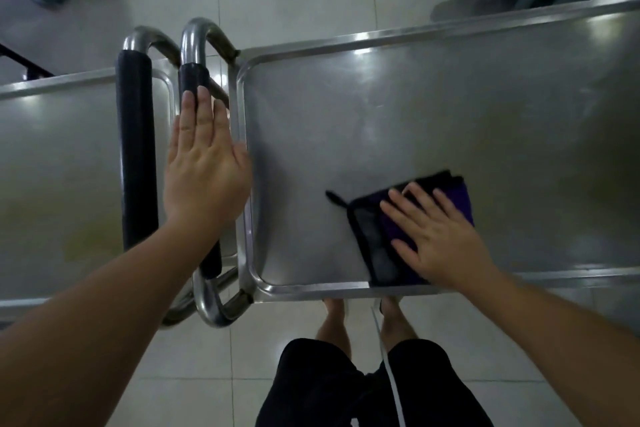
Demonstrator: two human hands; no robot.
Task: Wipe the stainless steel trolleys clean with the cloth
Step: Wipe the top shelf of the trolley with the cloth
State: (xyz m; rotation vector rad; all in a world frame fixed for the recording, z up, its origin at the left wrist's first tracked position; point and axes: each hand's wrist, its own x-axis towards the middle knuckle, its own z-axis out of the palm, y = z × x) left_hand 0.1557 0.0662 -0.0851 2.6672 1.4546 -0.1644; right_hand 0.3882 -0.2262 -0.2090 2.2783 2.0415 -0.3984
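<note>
Wiping step in hand: right hand (pixel 438 239), fingers spread flat, presses the dark folded cloth (pixel 388 239) on the right-hand trolley's top tray (pixel 433 107) at lower centre-right, left hand (pixel 204 166) open over its padded handle (pixel 194 80); next, presumably, sweep the unwiped far surface.

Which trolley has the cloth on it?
The right trolley: the dark cloth lies on its top near the front rim, under the right hand. The left trolley carries none.
</note>
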